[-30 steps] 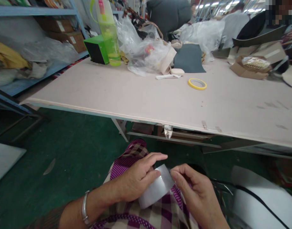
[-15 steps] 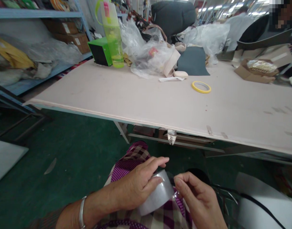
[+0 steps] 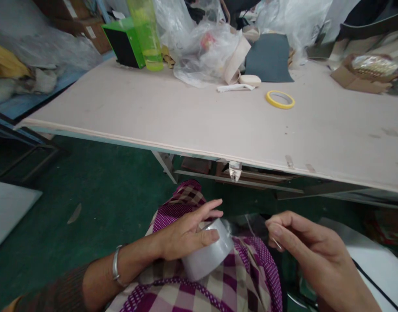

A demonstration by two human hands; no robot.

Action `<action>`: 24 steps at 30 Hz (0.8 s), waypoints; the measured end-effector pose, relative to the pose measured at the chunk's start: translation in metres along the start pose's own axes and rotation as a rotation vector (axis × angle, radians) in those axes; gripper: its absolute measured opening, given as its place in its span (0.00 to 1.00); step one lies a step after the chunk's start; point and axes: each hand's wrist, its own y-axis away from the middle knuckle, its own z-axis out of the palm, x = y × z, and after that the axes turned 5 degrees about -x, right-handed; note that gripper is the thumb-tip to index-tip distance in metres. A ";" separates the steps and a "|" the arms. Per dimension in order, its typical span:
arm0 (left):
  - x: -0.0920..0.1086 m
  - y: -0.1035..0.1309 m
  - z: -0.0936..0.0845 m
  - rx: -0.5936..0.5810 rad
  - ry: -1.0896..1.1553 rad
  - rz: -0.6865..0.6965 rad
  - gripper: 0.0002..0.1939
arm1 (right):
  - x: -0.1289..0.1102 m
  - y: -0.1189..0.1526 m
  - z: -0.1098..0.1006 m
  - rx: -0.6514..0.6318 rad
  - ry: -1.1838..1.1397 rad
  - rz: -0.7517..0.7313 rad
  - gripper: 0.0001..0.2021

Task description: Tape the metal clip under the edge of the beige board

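Over the checked purple and cream apron (image 3: 218, 284), my left hand (image 3: 189, 236) is wrapped round a wide roll of clear tape (image 3: 211, 255), its thumb across the outer face and its fingers at the far edge. To the right, my right hand (image 3: 309, 247) pinches the end of a clear strip between thumb and forefinger. The transparent strip (image 3: 247, 223) stretches between the roll and the right fingertips. A silver bangle (image 3: 116, 265) circles my left wrist.
Ahead, a pale table (image 3: 173, 117) bears a yellow tape ring (image 3: 279, 99), a green box (image 3: 125, 42), a green bottle (image 3: 150, 41), plastic bags (image 3: 208, 52) and an open carton (image 3: 364, 76). A metal clamp (image 3: 234, 170) sits at its near edge.
My right hand has moved right, away from the roll, with a clear strip now drawn out between them. My left hand stays on the roll. The view has tilted down.
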 end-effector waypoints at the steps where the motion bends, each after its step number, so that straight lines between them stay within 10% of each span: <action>1: -0.002 -0.005 0.000 -0.023 0.016 0.004 0.44 | -0.007 0.000 0.000 -0.017 0.022 -0.012 0.16; 10: 0.003 -0.011 -0.011 -0.347 0.153 -0.013 0.55 | -0.020 0.015 -0.009 0.176 0.038 -0.010 0.17; 15: 0.017 -0.008 -0.014 -0.393 -0.030 -0.079 0.46 | -0.031 0.021 -0.009 0.256 -0.027 0.149 0.19; 24: 0.016 -0.002 -0.003 -0.389 -0.080 0.026 0.42 | -0.001 0.025 -0.039 0.267 0.113 -0.017 0.13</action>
